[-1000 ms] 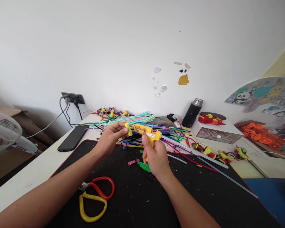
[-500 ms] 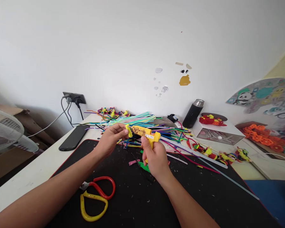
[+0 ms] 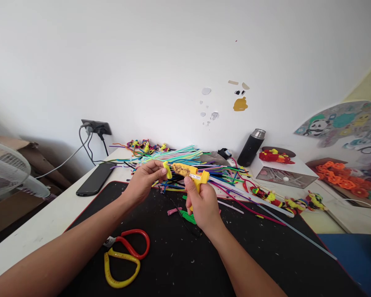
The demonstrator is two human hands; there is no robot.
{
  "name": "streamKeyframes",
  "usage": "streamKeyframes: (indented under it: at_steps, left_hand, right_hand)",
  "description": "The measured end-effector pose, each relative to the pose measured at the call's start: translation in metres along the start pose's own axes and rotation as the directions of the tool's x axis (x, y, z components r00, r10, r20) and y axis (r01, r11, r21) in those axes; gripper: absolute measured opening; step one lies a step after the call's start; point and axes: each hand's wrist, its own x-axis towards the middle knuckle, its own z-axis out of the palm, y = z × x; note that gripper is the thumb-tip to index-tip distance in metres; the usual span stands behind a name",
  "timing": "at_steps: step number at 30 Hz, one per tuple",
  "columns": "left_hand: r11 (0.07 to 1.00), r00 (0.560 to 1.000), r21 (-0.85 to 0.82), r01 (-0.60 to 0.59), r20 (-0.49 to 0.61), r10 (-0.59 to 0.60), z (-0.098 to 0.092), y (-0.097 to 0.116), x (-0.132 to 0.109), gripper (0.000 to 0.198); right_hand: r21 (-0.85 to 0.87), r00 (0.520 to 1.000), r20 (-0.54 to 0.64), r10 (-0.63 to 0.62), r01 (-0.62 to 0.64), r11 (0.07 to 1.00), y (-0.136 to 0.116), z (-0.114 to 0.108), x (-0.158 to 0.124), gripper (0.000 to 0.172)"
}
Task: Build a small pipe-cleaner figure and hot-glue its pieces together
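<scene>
My right hand [image 3: 201, 203] is wrapped round the handle of a yellow glue gun [image 3: 190, 173], whose stained nozzle points left. My left hand [image 3: 145, 178] pinches a small yellow fuzzy piece [image 3: 166, 169] right at the nozzle tip. Both hands hover above a black mat [image 3: 185, 255], in front of a heap of coloured pipe cleaners [image 3: 185, 161].
Red and yellow scissors [image 3: 125, 255] lie on the mat near my left forearm. A black phone [image 3: 95, 178] and a wall socket with cables [image 3: 95, 128] sit at the left, a fan [image 3: 6, 171] beyond. A black flask [image 3: 250, 147], small finished figures [image 3: 284, 201] and trays stand right.
Hardly anything has moved: both hands keep the glue gun and the yellow piece together, shifting only a few pixels.
</scene>
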Motion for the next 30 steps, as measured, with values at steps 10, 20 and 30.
streamKeyframes:
  at_steps: [10,20,30]
  left_hand:
    - [1.0,1.0,-0.02,-0.001,0.0,0.001,-0.0016,-0.001,-0.0007,0.033]
    - [0.999,1.0,-0.033,0.003,-0.017,-0.004,0.0005,0.0017,-0.0002,0.035]
    - [0.999,1.0,-0.041,-0.005,-0.02,0.004,-0.0001,0.0022,-0.0008,0.035]
  right_hand:
    - [0.01,1.0,-0.006,-0.005,0.005,1.0,-0.0014,-0.0005,0.0004,0.072]
    - [-0.01,1.0,0.009,0.005,-0.005,1.0,-0.0003,0.0013,-0.001,0.073]
    - [-0.011,1.0,-0.011,0.004,-0.004,1.0,-0.0014,-0.0011,0.0008,0.072]
